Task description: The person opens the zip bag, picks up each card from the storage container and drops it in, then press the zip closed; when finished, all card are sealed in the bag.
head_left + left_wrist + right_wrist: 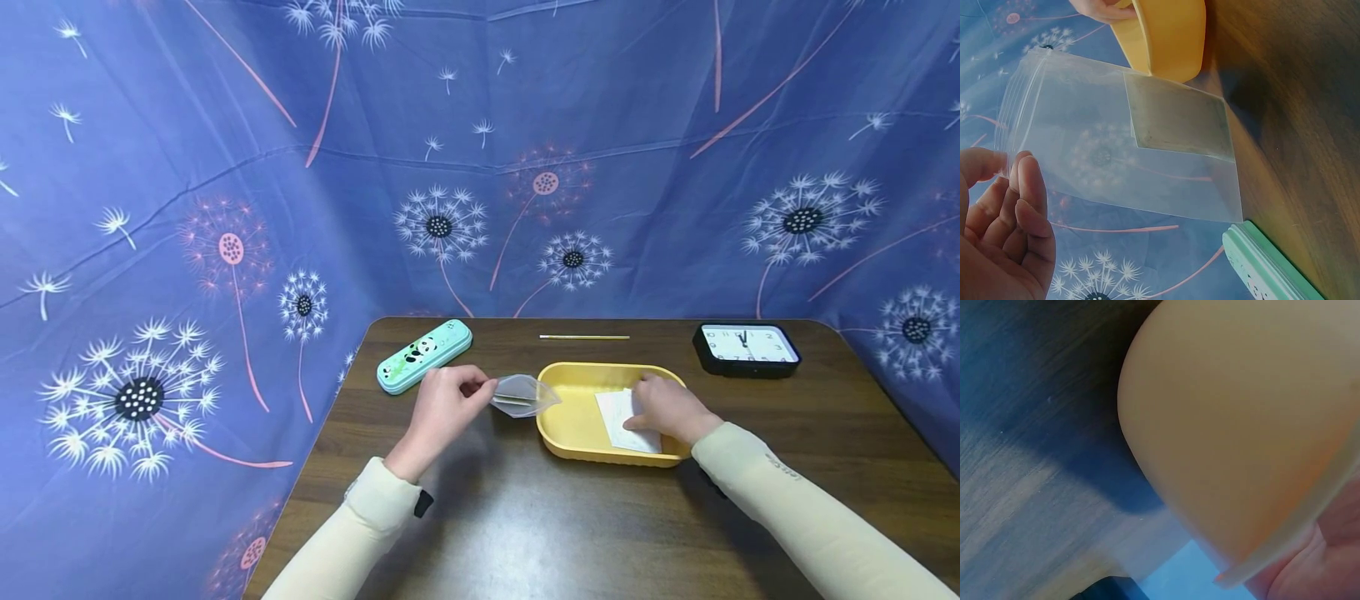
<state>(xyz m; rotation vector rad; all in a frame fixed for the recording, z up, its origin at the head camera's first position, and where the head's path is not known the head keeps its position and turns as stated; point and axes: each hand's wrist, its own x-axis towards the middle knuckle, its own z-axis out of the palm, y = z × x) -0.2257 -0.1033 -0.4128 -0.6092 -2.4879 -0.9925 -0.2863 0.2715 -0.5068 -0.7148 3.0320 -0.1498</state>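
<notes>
Thumb and fingertips of my left hand [450, 406] pinch the zip end of a clear zip bag [522, 395], held up left of the yellow tray [555, 433]. In the left wrist view a flat greyish rectangular piece [1179, 119] lies inside the bag, at the end away from the hand. My right hand [670, 408] reaches into the tray's right side, over white paper [617, 417] lying there. Its thumb and bent fingers are on the paper, and I cannot tell whether they grip it. The tray wall [1229, 419] fills much of the right wrist view.
A mint panda pencil case [425, 357] lies at the back left of the wooden table [525, 533]. Behind the tray is a thin yellow pencil [585, 337]. A black-framed clock [750, 346] is at the back right. A blue dandelion cloth [637, 167] hangs behind the table.
</notes>
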